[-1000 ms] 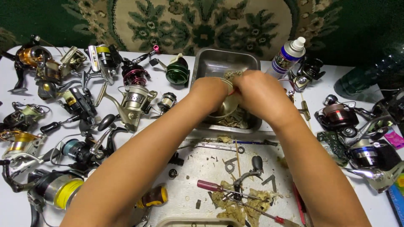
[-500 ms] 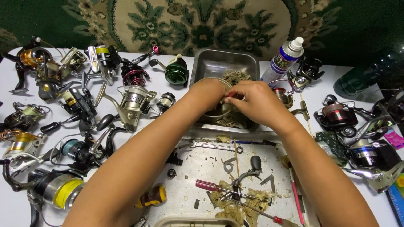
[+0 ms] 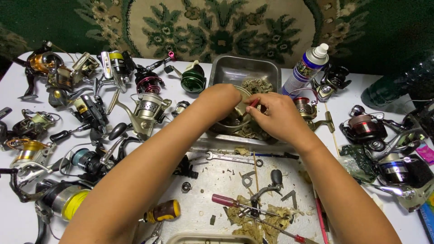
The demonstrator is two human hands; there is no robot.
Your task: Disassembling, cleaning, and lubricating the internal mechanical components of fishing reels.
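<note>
Both hands meet over the metal tray (image 3: 235, 70) at the far middle of the white counter (image 3: 13, 226). The left hand (image 3: 221, 100) is curled closed around a round metal part (image 3: 238, 113), probably a reel spool, though the fingers hide most of it. The right hand (image 3: 276, 116) pinches a small red-tipped tool (image 3: 254, 103) between thumb and forefinger, its tip against that part. A spray can (image 3: 305, 68) stands just beside the tray; a wrench (image 3: 233, 158) lies near the wrists.

Small round metal bowl (image 3: 235, 118), tilted, over the steel tray (image 3: 244, 70), red-handled tool (image 3: 254, 103) inside.
</note>
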